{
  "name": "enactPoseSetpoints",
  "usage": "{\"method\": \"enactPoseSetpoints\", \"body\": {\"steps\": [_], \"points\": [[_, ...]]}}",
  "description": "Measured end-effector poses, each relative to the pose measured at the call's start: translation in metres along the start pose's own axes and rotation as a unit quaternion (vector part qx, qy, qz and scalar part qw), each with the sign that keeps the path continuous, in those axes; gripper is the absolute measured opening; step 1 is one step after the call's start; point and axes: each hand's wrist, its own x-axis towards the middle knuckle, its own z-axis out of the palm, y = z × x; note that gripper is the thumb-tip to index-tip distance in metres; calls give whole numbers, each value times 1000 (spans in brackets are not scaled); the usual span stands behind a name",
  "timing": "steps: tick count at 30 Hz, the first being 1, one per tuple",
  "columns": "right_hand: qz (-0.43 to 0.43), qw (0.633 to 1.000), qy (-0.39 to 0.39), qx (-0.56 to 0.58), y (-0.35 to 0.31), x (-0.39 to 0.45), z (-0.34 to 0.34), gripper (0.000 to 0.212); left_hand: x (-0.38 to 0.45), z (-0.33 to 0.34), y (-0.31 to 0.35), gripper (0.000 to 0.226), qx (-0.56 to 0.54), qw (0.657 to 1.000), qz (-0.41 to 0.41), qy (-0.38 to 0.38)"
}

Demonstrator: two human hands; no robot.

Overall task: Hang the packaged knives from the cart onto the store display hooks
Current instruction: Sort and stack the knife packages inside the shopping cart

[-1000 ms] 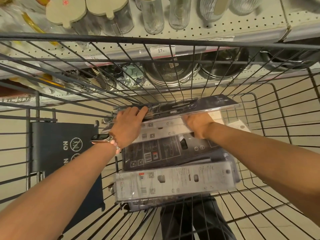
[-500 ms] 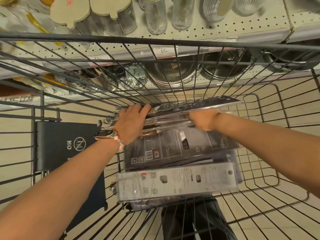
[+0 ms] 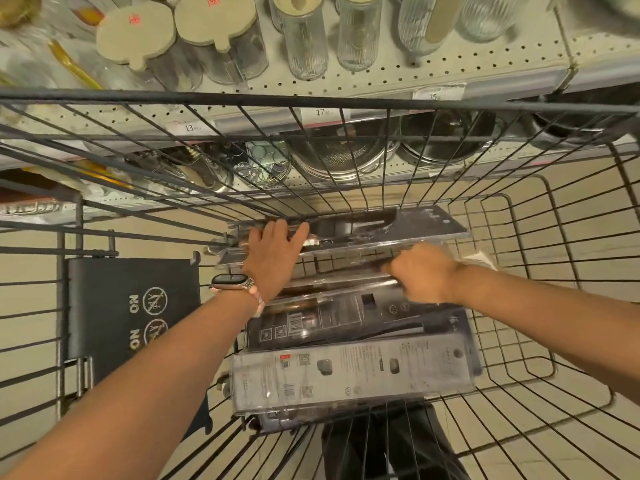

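I see the left hand resting flat, fingers straight, on the far end of the stacked knife packages in the wire cart. The right hand looks curled around the edge of an upper package, though blur hides the fingers. The remaining packs lie just nearer me.

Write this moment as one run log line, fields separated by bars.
stage: picking from black wire cart | left hand: flat on clear-plastic knife packages | right hand: gripping one package | hung: none visible
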Motion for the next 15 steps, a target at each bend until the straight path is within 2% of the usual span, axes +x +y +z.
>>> {"method": "enactPoseSetpoints", "body": {"steps": [8, 12, 15], "points": [[3, 999, 31, -12, -8, -8, 13, 42, -6, 8, 1, 73, -16, 999, 29, -7], [11, 999, 34, -23, -18, -8, 26, 51, -11, 14, 4, 71, -3, 997, 58, -52], [23, 999, 33, -20, -22, -10, 29, 46, -2, 12, 3, 72, -46, 993, 75, -79]]}}
